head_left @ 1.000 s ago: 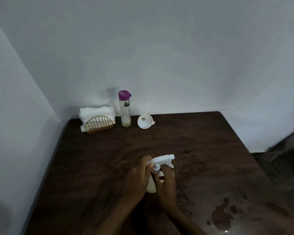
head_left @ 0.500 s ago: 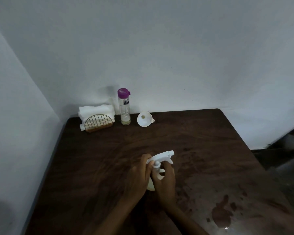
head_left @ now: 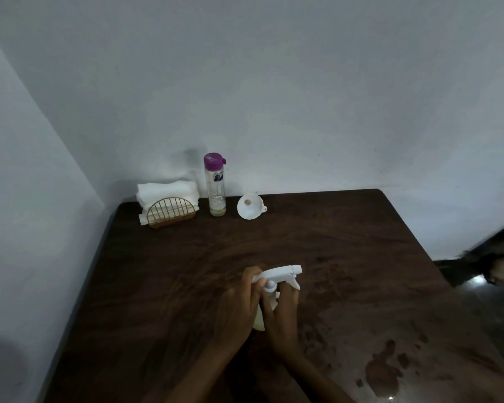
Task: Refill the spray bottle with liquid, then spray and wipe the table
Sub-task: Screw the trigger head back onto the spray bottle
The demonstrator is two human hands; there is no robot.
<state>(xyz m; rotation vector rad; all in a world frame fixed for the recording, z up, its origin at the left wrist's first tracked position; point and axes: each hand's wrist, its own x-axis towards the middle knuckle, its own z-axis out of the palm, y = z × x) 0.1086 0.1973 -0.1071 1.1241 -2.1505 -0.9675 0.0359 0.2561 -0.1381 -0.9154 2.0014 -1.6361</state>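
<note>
A: Status on the refill?

B: Early, by my read. Table first: dark wood, with a wet patch near the front-right corner (spill or spray, can't tell from here). No wiping under way.

A: Supplies?

B: All parked along the back edge against the wall. The napkin stack sits in its wire holder, neither hand near it. Just beside that is the clear bottle, upright, purple cap on, only a little liquid showing at the bottom.

A: Spray bottle?

B: The spray bottle is mid-table, upright, right in front of the person. Both hands are together on it. Left hand is curled round the white trigger head at the neck. Right hand is wrapped round the body below. Looks like a twist at the collar, off or on I cannot tell. Fill level is hidden behind the fingers.

A: Funnel?

B: Funnel is tipped on its side just right of the clear bottle, well apart from the spray bottle.

A: So what's left?

B: If the head is coming off: funnel in, uncap, pour, reseal, spray, wipe, so nearly everything. If it's going on, only spray and wipe remain. The capped supply bottle and parked funnel fit either case.
</note>
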